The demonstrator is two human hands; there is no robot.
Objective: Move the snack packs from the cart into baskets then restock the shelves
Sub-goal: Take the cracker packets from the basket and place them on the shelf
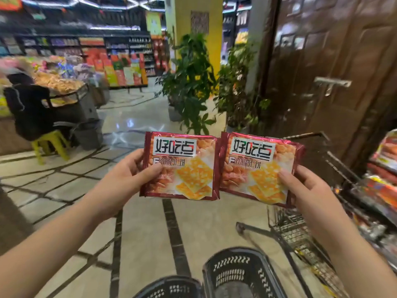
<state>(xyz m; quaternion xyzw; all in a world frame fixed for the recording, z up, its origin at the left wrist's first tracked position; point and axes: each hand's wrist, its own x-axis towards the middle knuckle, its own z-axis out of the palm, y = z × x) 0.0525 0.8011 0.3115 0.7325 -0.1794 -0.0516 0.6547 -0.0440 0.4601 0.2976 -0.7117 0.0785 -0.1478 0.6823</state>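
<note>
Early yet: pinching one snack pack (180,166) in the left hand's (126,175) fingers (153,169), its twin (257,168) likewise in the right hand (305,188), side by side above two baskets (242,274); more packs (380,190) heaped in the cart (296,231), restocking apparently not begun.

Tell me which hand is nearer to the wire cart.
Right. The right hand, gripping the right snack pack, is beside the wire cart; the left hand, gripping the left snack pack, is farther left, beyond both packs.
</note>
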